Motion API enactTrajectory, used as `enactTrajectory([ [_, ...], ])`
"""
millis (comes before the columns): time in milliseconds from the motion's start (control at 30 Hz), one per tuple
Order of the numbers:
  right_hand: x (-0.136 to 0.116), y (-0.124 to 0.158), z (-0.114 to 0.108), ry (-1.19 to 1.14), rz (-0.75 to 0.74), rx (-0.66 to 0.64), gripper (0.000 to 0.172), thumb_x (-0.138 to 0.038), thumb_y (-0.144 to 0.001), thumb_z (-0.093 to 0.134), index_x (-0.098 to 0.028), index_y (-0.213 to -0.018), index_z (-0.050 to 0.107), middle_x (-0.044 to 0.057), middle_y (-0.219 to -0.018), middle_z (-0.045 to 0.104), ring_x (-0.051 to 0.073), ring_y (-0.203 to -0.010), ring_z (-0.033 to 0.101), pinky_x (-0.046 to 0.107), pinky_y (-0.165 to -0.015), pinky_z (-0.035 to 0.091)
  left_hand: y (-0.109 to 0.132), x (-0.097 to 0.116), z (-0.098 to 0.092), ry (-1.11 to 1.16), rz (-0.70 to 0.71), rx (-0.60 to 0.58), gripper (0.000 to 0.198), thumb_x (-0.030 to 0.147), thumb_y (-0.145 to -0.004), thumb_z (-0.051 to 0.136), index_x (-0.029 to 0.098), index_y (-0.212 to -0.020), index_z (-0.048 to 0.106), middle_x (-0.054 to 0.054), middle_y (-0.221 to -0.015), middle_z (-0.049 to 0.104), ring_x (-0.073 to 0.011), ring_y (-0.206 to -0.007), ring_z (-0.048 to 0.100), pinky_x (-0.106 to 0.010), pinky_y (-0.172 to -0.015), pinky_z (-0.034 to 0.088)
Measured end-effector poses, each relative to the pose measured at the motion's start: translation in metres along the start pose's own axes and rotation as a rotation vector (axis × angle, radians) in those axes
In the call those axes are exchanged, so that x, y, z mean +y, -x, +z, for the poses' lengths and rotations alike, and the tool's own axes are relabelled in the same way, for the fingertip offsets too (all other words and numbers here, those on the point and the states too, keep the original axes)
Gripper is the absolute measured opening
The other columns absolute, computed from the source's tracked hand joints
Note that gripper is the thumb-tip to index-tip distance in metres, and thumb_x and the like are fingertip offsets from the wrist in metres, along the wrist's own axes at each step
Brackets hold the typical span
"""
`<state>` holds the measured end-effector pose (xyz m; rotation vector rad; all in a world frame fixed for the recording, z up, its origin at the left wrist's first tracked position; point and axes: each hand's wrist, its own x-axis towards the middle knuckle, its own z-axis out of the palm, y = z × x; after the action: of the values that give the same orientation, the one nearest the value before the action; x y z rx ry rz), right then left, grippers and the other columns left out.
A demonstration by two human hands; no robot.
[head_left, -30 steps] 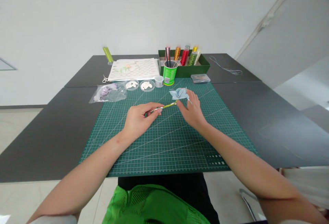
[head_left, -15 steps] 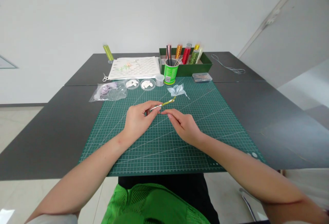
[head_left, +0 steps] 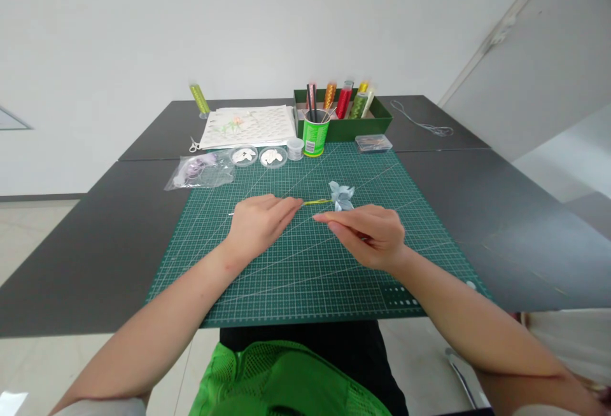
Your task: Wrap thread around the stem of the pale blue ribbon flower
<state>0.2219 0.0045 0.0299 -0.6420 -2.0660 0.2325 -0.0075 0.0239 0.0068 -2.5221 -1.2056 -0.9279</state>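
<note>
My left hand (head_left: 260, 222) is closed in a pinch on the yellow-green stem (head_left: 317, 201) of an artificial flower. The stem runs out rightward past the fingertips to pale blue petals (head_left: 342, 195) at its end, and a thin wire end (head_left: 231, 214) shows behind the hand on the left. My right hand (head_left: 370, 231) is just in front of the petals, thumb and forefinger pressed together with the tips pointing left. Anything between those fingers is too fine to make out. Both hands are above the green cutting mat (head_left: 286, 289).
Behind the mat stand a green can (head_left: 315, 133) of tools, a green box (head_left: 353, 128) of thread spools and a flat clear case (head_left: 373, 143). Leftward are two dishes (head_left: 273, 157) of white pieces, a plastic bag (head_left: 200, 171), white sheets (head_left: 248, 126) and scissors (head_left: 193, 145).
The flower has turned so its stem lies nearly level and its petals have come nearer and to the right. My right hand has moved right, away from the left fingertips.
</note>
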Motion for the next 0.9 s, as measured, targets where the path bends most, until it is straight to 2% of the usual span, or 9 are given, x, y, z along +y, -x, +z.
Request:
enactTrajectory([
  [133, 0.003, -0.006, -0.008, -0.015, -0.026, 0.007, 0.026, -0.021, -0.096, 0.056, -0.025, -0.107, 0.079, 0.000, -0.064, 0.074, 0.008, -0.042, 0.054, 0.021, -0.041, 0.041, 0.001, 0.002, 0.000, -0.004, 0.162, 0.017, 0.021, 0.028, -0.102, 0.054, 0.023, -0.104, 0.074, 0.000, -0.081, 0.077, -0.0131, -0.067, 0.065, -0.025, -0.061, 0.043],
  [233, 0.006, -0.009, -0.013, -0.029, -0.030, 0.001, 0.025, -0.019, -0.095, 0.059, -0.024, -0.108, 0.080, -0.001, -0.059, 0.071, 0.008, -0.041, 0.054, 0.021, -0.042, 0.041, 0.001, 0.005, 0.001, -0.050, 0.227, 0.027, 0.019, 0.026, -0.102, 0.055, 0.021, -0.102, 0.073, 0.001, -0.079, 0.077, -0.0130, -0.063, 0.064, -0.026, -0.058, 0.041],
  [333, 0.009, -0.011, -0.020, -0.015, 0.016, -0.032, 0.024, -0.024, -0.095, 0.059, -0.023, -0.106, 0.081, -0.001, -0.054, 0.067, 0.008, -0.041, 0.052, 0.021, -0.043, 0.040, 0.000, 0.006, 0.002, -0.046, 0.256, -0.017, 0.018, 0.024, -0.102, 0.055, 0.021, -0.103, 0.072, 0.001, -0.082, 0.077, -0.0122, -0.063, 0.064, -0.026, -0.057, 0.041],
  [500, 0.018, -0.014, -0.027, 0.003, 0.138, -0.014, 0.024, -0.031, -0.094, 0.062, -0.021, -0.103, 0.082, -0.003, -0.046, 0.058, 0.007, -0.038, 0.039, 0.022, -0.041, 0.032, -0.001, 0.010, 0.003, 0.055, 0.284, -0.095, 0.023, 0.027, -0.104, 0.052, 0.021, -0.095, 0.072, 0.001, -0.083, 0.078, -0.0110, -0.063, 0.064, -0.024, -0.056, 0.042],
  [600, 0.028, -0.014, -0.025, -0.028, 0.229, -0.025, 0.026, -0.034, -0.095, 0.062, -0.020, -0.104, 0.082, -0.003, -0.049, 0.059, 0.007, -0.040, 0.034, 0.023, -0.041, 0.028, 0.000, 0.014, 0.003, 0.136, 0.296, -0.111, 0.023, 0.027, -0.103, 0.053, 0.021, -0.092, 0.072, 0.001, -0.082, 0.077, -0.0108, -0.064, 0.065, -0.023, -0.057, 0.045],
  [733, 0.041, -0.014, -0.020, -0.037, 0.341, -0.040, 0.030, -0.040, -0.095, 0.061, -0.021, -0.104, 0.082, -0.001, -0.054, 0.062, 0.008, -0.046, 0.039, 0.024, -0.045, 0.029, 0.002, 0.017, 0.002, 0.195, 0.304, -0.123, 0.022, 0.027, -0.103, 0.052, 0.022, -0.099, 0.072, 0.001, -0.083, 0.077, -0.0104, -0.066, 0.066, -0.023, -0.059, 0.049],
  [900, 0.051, -0.012, -0.015, -0.050, 0.382, -0.045, 0.032, -0.042, -0.094, 0.061, -0.021, -0.104, 0.082, 0.000, -0.058, 0.064, 0.010, -0.050, 0.045, 0.025, -0.048, 0.032, 0.003, 0.017, 0.003, 0.182, 0.330, -0.099, 0.019, 0.025, -0.103, 0.053, 0.022, -0.104, 0.072, 0.001, -0.087, 0.078, -0.0100, -0.067, 0.067, -0.023, -0.061, 0.050],
])
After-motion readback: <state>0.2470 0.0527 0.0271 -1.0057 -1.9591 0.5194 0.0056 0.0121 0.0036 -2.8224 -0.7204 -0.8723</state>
